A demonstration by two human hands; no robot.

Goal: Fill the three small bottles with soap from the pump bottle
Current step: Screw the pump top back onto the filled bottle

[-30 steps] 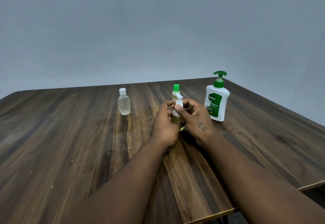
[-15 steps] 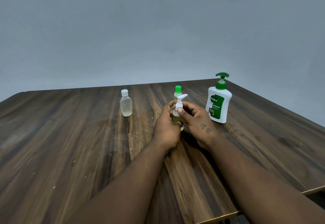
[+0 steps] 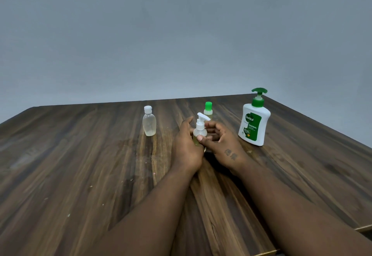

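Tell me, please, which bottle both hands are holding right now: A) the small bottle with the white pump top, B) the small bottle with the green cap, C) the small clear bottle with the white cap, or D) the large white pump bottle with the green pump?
A: the left hand and right hand wrap around the small bottle with the white pump top, while the other bottles stand untouched on the table.

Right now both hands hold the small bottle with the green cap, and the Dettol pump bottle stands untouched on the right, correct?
Not quite: in the head view both hands hold the small white-pump bottle. The green-capped bottle stands behind it. The Dettol pump bottle does stand untouched.
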